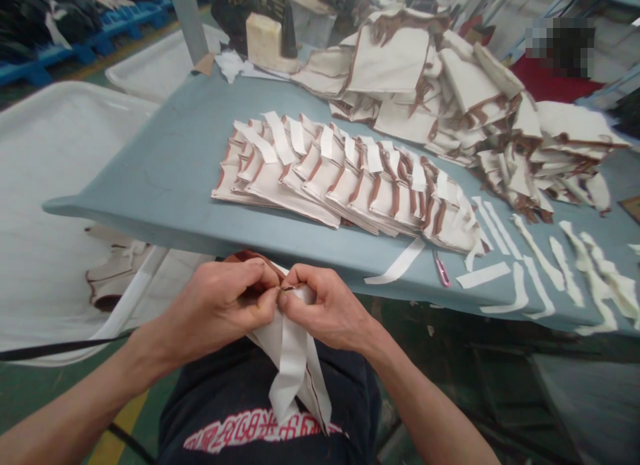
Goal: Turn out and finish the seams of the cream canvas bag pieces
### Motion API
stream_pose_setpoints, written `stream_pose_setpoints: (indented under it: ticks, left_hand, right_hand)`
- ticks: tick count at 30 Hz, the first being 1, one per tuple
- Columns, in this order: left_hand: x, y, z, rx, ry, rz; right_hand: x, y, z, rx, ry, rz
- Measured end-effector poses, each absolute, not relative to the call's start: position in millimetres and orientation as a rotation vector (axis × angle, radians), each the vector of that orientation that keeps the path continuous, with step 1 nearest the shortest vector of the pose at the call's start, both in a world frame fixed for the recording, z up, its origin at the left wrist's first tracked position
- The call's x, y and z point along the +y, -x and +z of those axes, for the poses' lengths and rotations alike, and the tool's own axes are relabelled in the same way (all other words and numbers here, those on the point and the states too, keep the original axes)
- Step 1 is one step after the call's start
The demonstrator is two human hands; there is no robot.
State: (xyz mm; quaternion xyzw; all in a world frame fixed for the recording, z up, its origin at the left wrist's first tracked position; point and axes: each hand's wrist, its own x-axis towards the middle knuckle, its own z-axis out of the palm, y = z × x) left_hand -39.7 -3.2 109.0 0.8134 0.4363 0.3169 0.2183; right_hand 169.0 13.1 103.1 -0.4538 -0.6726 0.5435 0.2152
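Both hands meet in front of my lap, just below the table's front edge. My left hand [235, 305] is closed, its thumb and fingers pinching the brown edge of a cream fabric piece [270, 338]. Right beside it, my right hand [325, 305] pinches the same edge, the fingertips of both hands nearly touching. From between them a white strip [291, 372] hangs down over my dark apron. Parts of the fabric are hidden behind my fingers.
A blue-grey table [165, 152] bears an overlapping row of cream pieces [325, 178] with brown edging. Behind lies a large heap of similar pieces [390, 58]. Loose white strips [485, 275] and a pink cutter [442, 268] lie on the right. A white bin [60, 145] stands left.
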Motion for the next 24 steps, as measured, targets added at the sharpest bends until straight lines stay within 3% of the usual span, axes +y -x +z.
stream_pose_setpoints:
  ticks: [24]
  left_hand:
    - [-11,24,106,1.190,-1.768,0.801]
  right_hand:
    - [0,-167,107,-1.832,1.286,1.204]
